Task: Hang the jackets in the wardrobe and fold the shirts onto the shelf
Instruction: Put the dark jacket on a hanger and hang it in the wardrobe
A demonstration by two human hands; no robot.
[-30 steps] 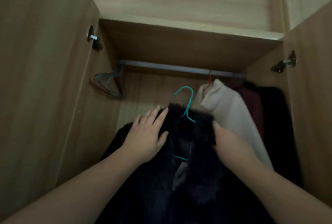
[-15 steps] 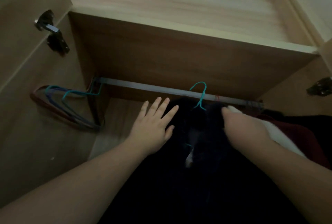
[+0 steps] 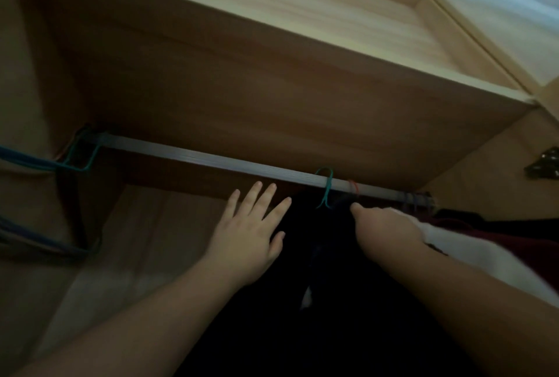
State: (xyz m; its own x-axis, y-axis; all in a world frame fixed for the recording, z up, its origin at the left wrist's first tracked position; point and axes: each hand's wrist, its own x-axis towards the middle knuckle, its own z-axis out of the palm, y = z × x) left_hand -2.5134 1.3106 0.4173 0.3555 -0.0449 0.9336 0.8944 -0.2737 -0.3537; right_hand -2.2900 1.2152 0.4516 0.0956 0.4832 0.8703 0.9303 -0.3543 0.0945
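Both hands (image 3: 248, 234) on black jacket (image 3: 317, 301) — label (image 3: 307, 298) unreadable.

We're looking up into the wardrobe (image 3: 272, 110), pretty dim in here. The teal hanger (image 3: 326, 187) is hooked over the metal rail (image 3: 211, 162) right of centre, with the black jacket (image 3: 332, 301) hanging below it and filling the lower middle of the frame. Our left hand (image 3: 251, 237) lies flat with fingers spread on the jacket's left shoulder. Our right hand (image 3: 384, 228) grips the jacket's right side, just beside a white garment (image 3: 484, 258). A red hook (image 3: 353, 190) sits right next to the teal one. Spare hangers (image 3: 45, 165) bunch at the rail's far left end.
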